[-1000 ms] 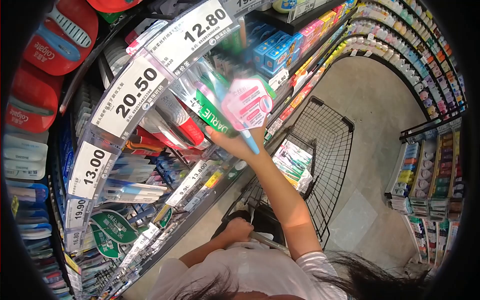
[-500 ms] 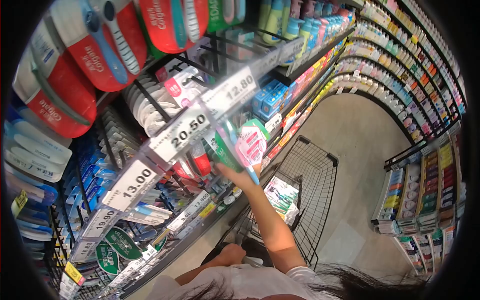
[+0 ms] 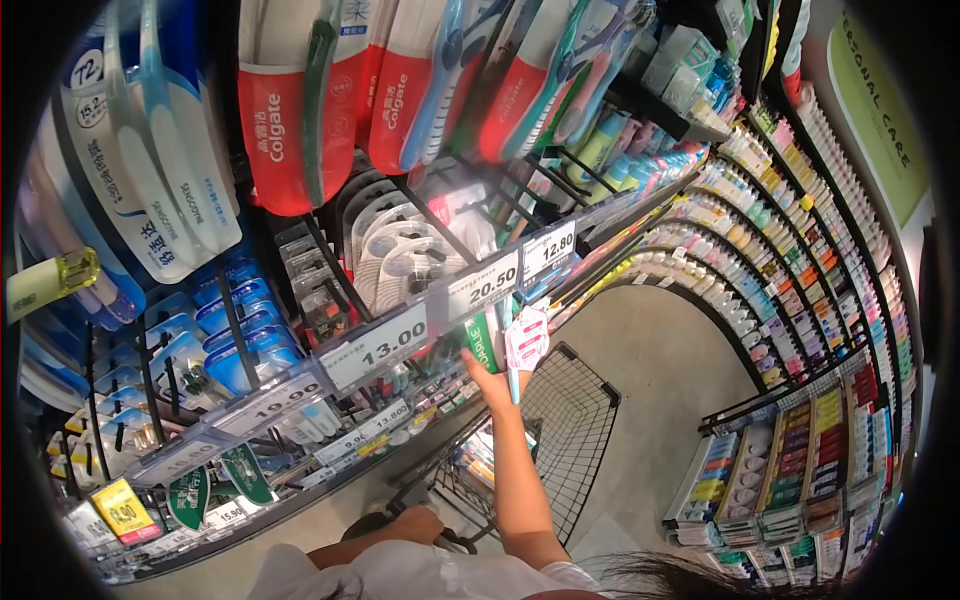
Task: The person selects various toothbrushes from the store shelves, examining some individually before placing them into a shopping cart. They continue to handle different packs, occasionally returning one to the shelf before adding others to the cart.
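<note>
My right hand [image 3: 488, 382] reaches forward below the shelf's price strip, closed on a toothbrush pack [image 3: 482, 345]. The pack is green with "DARLIE" on it, and a pink and white label [image 3: 527, 340] and a light blue handle show beside it. Part of the pack is hidden by the price strip and my fingers. Down by my body, my left hand [image 3: 415, 526] is closed round the dark handle of a black wire shopping cart [image 3: 575, 425]. Inside the cart, partly behind my right forearm, lie colourful printed packs [image 3: 478, 455].
Hanging Colgate toothbrush packs [image 3: 275, 140] fill the upper left. Price tags [image 3: 375, 352] run along the shelf edge. A curved wall of bottles [image 3: 740, 270] stands beyond the floor [image 3: 650, 340], with a low display rack [image 3: 790, 450] at the right.
The view has turned right and shifted, so the shelf tags and cart appear lower and further left. My right hand still holds the toothbrush pack; my left hand stays at the cart handle.
</note>
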Action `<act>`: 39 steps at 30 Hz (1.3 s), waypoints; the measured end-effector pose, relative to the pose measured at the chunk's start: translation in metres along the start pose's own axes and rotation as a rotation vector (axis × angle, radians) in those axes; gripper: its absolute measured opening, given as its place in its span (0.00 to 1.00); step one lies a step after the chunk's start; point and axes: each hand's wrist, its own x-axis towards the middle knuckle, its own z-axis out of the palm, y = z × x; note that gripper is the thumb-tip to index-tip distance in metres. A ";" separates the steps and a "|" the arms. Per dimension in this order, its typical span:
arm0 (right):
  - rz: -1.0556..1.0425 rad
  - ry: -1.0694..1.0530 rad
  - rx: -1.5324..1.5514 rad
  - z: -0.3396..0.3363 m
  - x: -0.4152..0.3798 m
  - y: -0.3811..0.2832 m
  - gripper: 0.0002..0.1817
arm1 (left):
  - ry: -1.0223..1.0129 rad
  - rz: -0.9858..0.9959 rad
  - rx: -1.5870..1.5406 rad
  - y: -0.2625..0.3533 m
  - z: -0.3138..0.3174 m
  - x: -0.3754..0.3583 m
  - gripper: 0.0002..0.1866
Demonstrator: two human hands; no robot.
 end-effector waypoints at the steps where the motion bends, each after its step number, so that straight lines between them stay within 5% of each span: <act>1: 0.004 -0.005 0.001 -0.002 0.000 -0.003 0.39 | 0.011 0.003 0.007 0.000 0.000 0.001 0.18; 10: 0.078 -0.019 0.257 -0.005 -0.004 -0.006 0.39 | 0.088 -0.001 0.042 -0.002 0.008 0.002 0.19; 28: -0.079 0.079 0.073 -0.031 -0.020 -0.030 0.40 | 0.172 0.005 -0.022 0.008 -0.001 -0.008 0.19; 32: -0.190 0.007 -0.486 -0.058 -0.034 -0.017 0.40 | 0.220 0.024 -0.035 0.005 0.007 -0.002 0.18; 39: 0.178 0.228 -0.743 -0.167 -0.157 0.090 0.39 | 0.126 0.021 -0.027 0.000 0.014 0.014 0.12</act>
